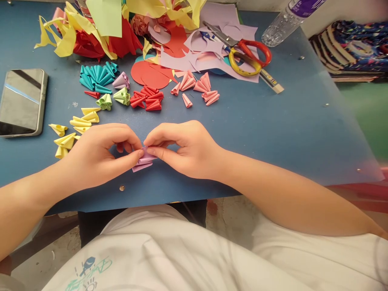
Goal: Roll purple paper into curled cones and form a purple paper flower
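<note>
Near the front edge of the blue table, my left hand (106, 151) and my right hand (188, 149) meet over lilac paper cones (143, 163). Both hands pinch the lilac paper between thumb and fingers; the fingertips hide part of it. Yellow paper cones (80, 123) lie just beyond and left of my left hand. Farther back are teal cones (98, 76), a lilac cone cluster (121, 81), green cones (122, 96), red cones (147, 98) and pink cones (188, 81).
A phone (22, 101) lies at the left. Scissors (242, 52) rest on cut lilac paper (178, 60), beside a paper knife or eraser-like stick (272, 82). Red paper circles (150, 74), crumpled scraps (91, 36) and a clear bottle (283, 24) stand or lie at the back.
</note>
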Tool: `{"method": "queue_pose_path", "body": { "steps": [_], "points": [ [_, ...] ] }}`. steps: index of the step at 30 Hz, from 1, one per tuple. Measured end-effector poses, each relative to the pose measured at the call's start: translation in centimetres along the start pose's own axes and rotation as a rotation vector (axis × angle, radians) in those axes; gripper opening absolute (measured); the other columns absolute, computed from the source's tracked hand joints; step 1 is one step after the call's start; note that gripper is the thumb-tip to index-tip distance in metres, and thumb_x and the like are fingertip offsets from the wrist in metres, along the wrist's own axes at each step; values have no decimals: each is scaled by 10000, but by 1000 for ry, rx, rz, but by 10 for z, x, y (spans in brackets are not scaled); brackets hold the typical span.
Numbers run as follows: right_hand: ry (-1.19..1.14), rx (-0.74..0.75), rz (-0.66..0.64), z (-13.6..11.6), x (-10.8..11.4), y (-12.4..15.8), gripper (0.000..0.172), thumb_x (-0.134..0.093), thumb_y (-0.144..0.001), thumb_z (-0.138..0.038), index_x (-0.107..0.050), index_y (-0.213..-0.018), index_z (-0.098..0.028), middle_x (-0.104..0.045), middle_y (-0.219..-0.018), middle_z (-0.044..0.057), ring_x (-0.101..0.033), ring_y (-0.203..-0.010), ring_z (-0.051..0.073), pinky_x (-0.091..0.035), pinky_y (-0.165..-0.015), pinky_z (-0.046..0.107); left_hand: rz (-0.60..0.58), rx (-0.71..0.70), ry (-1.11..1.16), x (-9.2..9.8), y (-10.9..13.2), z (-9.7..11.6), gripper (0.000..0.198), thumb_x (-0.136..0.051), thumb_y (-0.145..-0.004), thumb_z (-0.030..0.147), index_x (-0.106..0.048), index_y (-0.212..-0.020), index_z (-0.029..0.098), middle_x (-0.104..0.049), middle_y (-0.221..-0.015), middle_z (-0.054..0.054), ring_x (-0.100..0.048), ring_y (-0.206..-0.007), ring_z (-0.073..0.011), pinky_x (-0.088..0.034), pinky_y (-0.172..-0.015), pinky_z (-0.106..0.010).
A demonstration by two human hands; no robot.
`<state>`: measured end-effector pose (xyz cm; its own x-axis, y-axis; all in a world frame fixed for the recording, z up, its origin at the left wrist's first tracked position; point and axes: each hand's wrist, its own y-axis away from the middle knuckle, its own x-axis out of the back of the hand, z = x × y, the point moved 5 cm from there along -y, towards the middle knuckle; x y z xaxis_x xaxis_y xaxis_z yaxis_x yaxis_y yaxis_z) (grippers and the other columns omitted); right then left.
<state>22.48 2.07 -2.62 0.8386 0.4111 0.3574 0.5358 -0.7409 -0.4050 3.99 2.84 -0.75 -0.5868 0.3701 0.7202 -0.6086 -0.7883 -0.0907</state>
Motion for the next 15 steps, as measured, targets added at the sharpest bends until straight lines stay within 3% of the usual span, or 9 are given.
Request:
{"method": "queue_pose_path", "body": {
  "steps": [9, 15],
  "points": [
    [-47, -114, -2, 6, -1, 1, 97, -739, -940, -107, -760, -1022, -156, -830, -945, 12, -801, -851, 120, -692, -837, 239, -25, -17, -36, 1, -1, 1, 219, -690, -971, 278, -754, -774, 204, -755, -800, -15, -652, -698, -149, -486, -661, -261],
    [-84, -110, -5, 6, 0, 1, 137, -754, -925, -98, -773, -1053, -142, -842, -955, 20, -820, -867, 123, -687, -815, 213, -20, -32, -19, -2, 1, 3, 263, -666, -999, 289, -729, -761, 196, -739, -779, -11, -640, -694, -140, -477, -664, -264]
  ]
}}
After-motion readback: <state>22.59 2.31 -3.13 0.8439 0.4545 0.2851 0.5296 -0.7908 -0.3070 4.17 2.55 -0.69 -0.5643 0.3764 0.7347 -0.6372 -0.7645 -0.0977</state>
